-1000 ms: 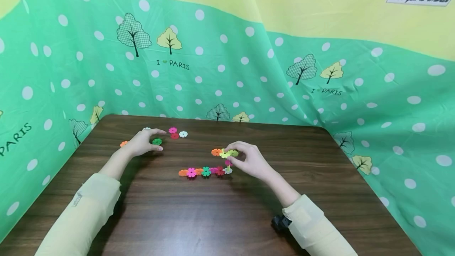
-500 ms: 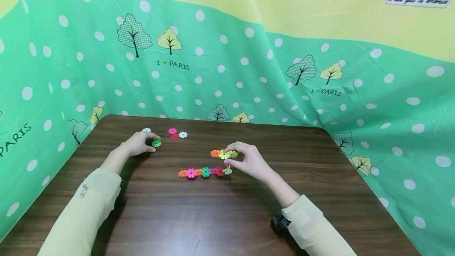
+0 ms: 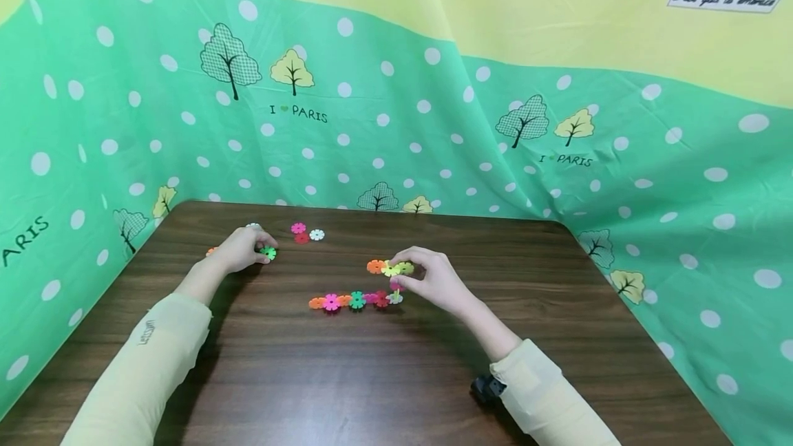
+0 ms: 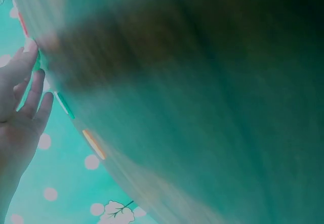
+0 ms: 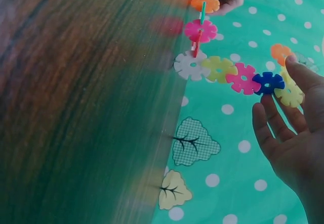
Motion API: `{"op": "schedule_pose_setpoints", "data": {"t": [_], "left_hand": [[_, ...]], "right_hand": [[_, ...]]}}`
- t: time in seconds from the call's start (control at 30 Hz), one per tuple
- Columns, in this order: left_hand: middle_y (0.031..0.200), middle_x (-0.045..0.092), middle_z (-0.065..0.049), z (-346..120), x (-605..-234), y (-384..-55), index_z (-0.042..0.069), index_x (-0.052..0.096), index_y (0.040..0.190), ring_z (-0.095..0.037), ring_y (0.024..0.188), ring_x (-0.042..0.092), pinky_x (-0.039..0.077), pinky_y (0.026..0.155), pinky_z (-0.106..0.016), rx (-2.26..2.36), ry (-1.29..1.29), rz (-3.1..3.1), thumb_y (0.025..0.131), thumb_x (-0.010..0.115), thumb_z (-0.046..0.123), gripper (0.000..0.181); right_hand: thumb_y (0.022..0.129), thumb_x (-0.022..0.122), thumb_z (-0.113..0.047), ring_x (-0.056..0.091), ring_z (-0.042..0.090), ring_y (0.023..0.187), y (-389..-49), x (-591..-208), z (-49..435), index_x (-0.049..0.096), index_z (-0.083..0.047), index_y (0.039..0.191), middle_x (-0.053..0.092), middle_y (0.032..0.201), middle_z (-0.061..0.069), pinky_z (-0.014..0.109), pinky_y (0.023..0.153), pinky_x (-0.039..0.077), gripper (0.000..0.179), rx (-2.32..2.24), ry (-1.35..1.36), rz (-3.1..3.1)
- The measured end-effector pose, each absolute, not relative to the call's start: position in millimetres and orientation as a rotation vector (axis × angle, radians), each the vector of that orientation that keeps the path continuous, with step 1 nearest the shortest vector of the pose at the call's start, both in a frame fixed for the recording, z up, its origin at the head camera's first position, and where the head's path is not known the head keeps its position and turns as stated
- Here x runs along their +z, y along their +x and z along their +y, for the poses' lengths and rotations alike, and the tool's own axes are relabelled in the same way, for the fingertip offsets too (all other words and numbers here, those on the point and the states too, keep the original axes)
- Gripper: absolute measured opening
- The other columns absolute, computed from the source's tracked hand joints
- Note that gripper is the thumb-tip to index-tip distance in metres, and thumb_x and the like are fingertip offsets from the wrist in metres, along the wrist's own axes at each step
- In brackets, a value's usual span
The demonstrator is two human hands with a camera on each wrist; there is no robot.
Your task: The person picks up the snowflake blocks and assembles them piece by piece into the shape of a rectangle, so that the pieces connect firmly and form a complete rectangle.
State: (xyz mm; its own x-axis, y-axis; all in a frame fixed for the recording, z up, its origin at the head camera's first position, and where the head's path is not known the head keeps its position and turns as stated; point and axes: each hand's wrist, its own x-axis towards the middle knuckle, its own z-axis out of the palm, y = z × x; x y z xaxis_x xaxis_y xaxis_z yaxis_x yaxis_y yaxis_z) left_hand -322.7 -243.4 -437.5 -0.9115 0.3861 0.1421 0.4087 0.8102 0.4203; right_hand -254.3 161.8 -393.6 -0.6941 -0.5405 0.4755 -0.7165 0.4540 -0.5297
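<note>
My left hand [image 3: 237, 250] pinches a green flower-shaped plastic disc [image 3: 269, 252] between thumb and fingers at the table's far left. In the left wrist view, the green disc [image 4: 37, 60] shows partly behind the fingertips of that hand [image 4: 23, 95]. My right hand [image 3: 435, 282] holds the upper end of a linked chain of such discs by a yellow disc [image 3: 390, 268], beside an orange one [image 3: 375, 266]. The right wrist view shows the chain rising from a white disc [image 5: 191, 65] through yellow, pink and dark blue [image 5: 269, 83] discs to the right hand [image 5: 298, 138].
The chain's other arm, with a bright pink disc [image 3: 331, 303], runs left along the wooden table [image 3: 347, 377]. Loose pink [image 3: 299, 228], red [image 3: 301, 239] and white [image 3: 317, 235] discs lie at the back. An orange disc [image 3: 212, 251] is partly hidden by the left hand. A patterned curtain [image 3: 347, 122] surrounds the table.
My left hand has drawn back a little to the left, and its spread fingers have come together on the green disc. The right hand keeps its hold on the chain, nearly still.
</note>
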Motion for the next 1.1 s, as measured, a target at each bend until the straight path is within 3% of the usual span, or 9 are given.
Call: {"op": "schedule_pose_setpoints", "data": {"t": [0.2, 0.53, 0.87, 1.1], "left_hand": [[0.088, 0.066, -0.004, -239.3, -434.0, -321.3, 0.007, 0.072, 0.089, -0.021, 0.082, 0.057, 0.048, 0.072, -0.037, -0.732, -0.687, -2.924, 0.073, 0.079, 0.004, 0.017], [0.074, 0.066, 0.004, -228.2, -420.2, -320.9, 0.007, 0.072, 0.094, -0.013, 0.072, 0.058, 0.048, 0.067, -0.031, -0.887, -0.672, -2.926, 0.079, 0.076, 0.009, 0.016], [0.076, 0.064, -0.001, -211.8, -395.5, -312.3, 0.008, 0.071, 0.092, -0.016, 0.073, 0.057, 0.048, 0.066, -0.032, -0.904, -0.64, -2.781, 0.081, 0.074, 0.009, 0.012], [0.076, 0.068, 0.0, -193.5, -381.3, -296.6, 0.011, 0.072, 0.089, -0.015, 0.071, 0.061, 0.05, 0.063, -0.03, -0.981, -0.603, -2.662, 0.08, 0.076, 0.013, 0.01]], "right_hand": [[0.081, 0.075, -0.02, 0.056, 0.004, 0.071, -254.6, -394.5, 161.6, 0.069, -0.018, 0.1, 0.067, 0.098, -0.007, 0.04, 0.058, 0.053, 0.02, 1.072, 1.09, -2.453], [0.082, 0.075, -0.021, 0.056, 0.007, 0.071, -255.8, -395.0, 161.4, 0.069, -0.019, 0.1, 0.067, 0.098, -0.007, 0.041, 0.059, 0.053, 0.019, 1.045, 1.075, -2.462], [0.082, 0.074, -0.019, 0.061, 0.021, 0.073, -254.3, -392.6, 159.8, 0.069, -0.019, 0.1, 0.067, 0.098, -0.007, 0.047, 0.061, 0.052, 0.018, 1.058, 1.052, -2.496], [0.083, 0.073, -0.022, 0.061, 0.023, 0.075, -253.6, -392.8, 159.3, 0.069, -0.018, 0.1, 0.066, 0.098, -0.007, 0.045, 0.062, 0.052, 0.017, 1.054, 1.053, -2.501]]}}
